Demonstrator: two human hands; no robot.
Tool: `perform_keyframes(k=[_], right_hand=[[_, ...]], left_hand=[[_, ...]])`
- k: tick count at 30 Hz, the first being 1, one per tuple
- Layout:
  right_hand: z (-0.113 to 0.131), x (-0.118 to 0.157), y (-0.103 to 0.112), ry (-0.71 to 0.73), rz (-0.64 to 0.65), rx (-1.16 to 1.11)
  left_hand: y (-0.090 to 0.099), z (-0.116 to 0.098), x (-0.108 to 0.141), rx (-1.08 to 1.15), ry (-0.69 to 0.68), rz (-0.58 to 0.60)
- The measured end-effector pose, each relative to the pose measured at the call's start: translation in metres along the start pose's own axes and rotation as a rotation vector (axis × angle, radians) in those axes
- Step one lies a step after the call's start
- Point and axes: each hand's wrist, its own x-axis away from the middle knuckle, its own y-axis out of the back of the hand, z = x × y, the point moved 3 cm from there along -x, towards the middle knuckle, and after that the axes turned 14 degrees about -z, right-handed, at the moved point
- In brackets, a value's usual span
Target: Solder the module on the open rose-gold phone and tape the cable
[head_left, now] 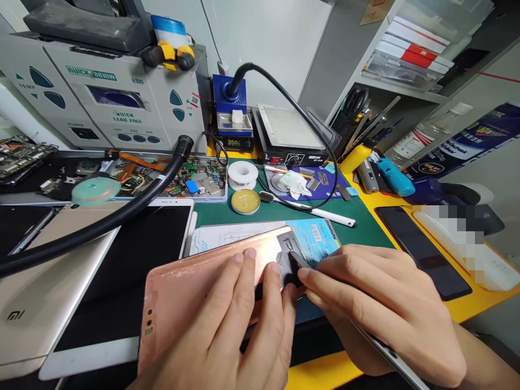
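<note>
A rose-gold phone back cover (pixel 179 292) lies aslant in front of me, with a black and grey patch (pixel 287 254) near its right end. My left hand (pixel 239 319) rests on it, fingers stretched out and pressing flat near that patch; its thumb is hidden. In my right hand (pixel 377 303) is a slim metal tool (pixel 388 349), gripped between closed fingers. Its dark, narrow tip touches the patch, close to my left fingertips. Whether the tool is a knife or tweezers I cannot tell. Under the cover's far edge lies a blue and white printed packet (pixel 314 235).
A hot-air station (pixel 114 103) stands back left, its black hose (pixel 142 203) crossing several phone panels. Behind the cover are a flux tin (pixel 246 201), a solder spool (pixel 242 174), a white-handled brush (pixel 325 213) and a heating plate (pixel 290 135). A black phone (pixel 422 252) lies right.
</note>
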Motion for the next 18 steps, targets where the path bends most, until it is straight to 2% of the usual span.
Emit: perform_keyframes(k=[7,18], right_hand=[[0.0004,-0.0027,0.0013,0.016,0.039,0.001],[-0.0045,-0.005,-0.0004,0.027,0.027,-0.009]], left_hand=[[-0.0016,-0.0003,-0.0013,0.011,0.013,0.002],[0.0008,0.002,-0.0039,0.014,0.01,-0.009]])
